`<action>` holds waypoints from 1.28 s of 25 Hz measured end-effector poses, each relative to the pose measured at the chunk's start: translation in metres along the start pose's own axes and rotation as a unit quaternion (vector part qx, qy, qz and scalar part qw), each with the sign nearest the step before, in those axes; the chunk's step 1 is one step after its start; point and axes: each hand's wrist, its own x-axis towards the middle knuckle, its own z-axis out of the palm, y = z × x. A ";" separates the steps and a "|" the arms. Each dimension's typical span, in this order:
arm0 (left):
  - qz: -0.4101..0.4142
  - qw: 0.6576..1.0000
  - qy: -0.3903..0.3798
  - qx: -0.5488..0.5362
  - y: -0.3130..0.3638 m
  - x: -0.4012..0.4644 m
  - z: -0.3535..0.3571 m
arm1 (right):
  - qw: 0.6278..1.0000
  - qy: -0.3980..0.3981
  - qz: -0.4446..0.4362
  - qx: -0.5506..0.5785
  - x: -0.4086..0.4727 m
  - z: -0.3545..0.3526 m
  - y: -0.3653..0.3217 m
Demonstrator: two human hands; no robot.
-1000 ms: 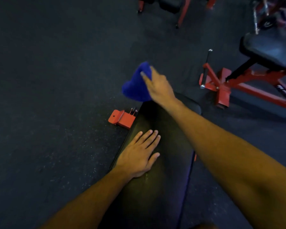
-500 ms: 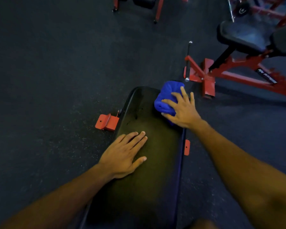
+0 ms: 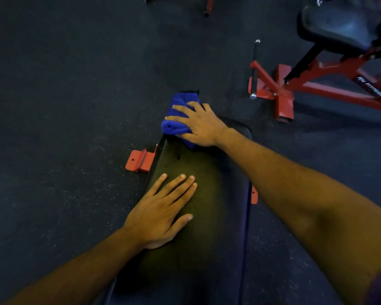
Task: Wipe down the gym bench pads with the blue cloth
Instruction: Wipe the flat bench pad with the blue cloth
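Right hand (image 3: pixel 200 126) spread flat over bunched blue cloth (image 3: pixel 178 119), pressing it at far left corner of black bench pad (image 3: pixel 207 216); cloth overhanging far edge. Left hand (image 3: pixel 161 214) open, palm down, fingers together on near left part of pad. Red bracket (image 3: pixel 140 160) just left of pad. Red-framed machine (image 3: pixel 317 84) far right on dark floor (image 3: pixel 64 106).

Your right hand (image 3: pixel 199 126) covers much of the blue cloth (image 3: pixel 178 115), so the grip beneath cannot be confirmed. The bench pad (image 3: pixel 216 194) runs off the bottom edge, its frame hidden apart from red brackets (image 3: pixel 140 160). The neighbouring red bench (image 3: pixel 330 84) is cut off at right; its label is unreadable.
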 end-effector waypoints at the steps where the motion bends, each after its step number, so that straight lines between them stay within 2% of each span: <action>1: -0.001 1.000 0.002 0.001 -0.001 0.000 0.000 | 1.000 0.003 0.007 0.009 -0.019 0.003 0.013; 5: 0.004 1.000 0.023 0.012 0.000 0.000 0.006 | 0.998 0.013 0.037 0.053 -0.117 0.025 0.064; 7: 0.006 0.999 0.037 0.015 -0.003 0.001 0.014 | 0.995 0.038 0.048 0.078 -0.138 0.034 0.075; 10: 0.011 0.999 0.041 0.020 -0.004 0.003 0.013 | 0.996 0.062 0.041 0.044 -0.092 0.030 0.052; 13: 0.005 1.000 0.016 0.016 -0.002 0.001 0.006 | 0.999 0.035 0.016 0.001 -0.007 0.008 -0.012; 15: 0.002 1.000 0.009 0.006 -0.002 0.000 0.002 | 0.999 0.023 0.016 0.023 0.018 -0.001 -0.036; 19: 0.001 1.000 0.009 -0.001 0.001 0.000 0.000 | 0.998 0.014 0.030 0.047 -0.065 0.007 0.021; 22: 0.006 1.000 0.026 0.008 -0.002 0.001 0.009 | 0.985 0.037 0.067 0.154 -0.148 0.031 0.062; 24: 0.006 0.999 0.046 0.013 -0.004 0.002 0.017 | 0.972 0.059 0.088 0.208 -0.167 0.046 0.066; 27: 0.008 0.999 0.046 0.007 -0.006 0.002 0.015 | 0.977 0.091 0.095 0.169 -0.124 0.037 0.051; 29: 0.010 1.000 0.022 0.007 -0.002 0.000 0.005 | 0.980 0.037 0.120 0.155 -0.078 0.008 0.031; 32: -0.011 1.000 -0.010 0.016 0.009 -0.008 -0.020 | 0.953 0.005 0.130 0.274 -0.059 -0.035 -0.008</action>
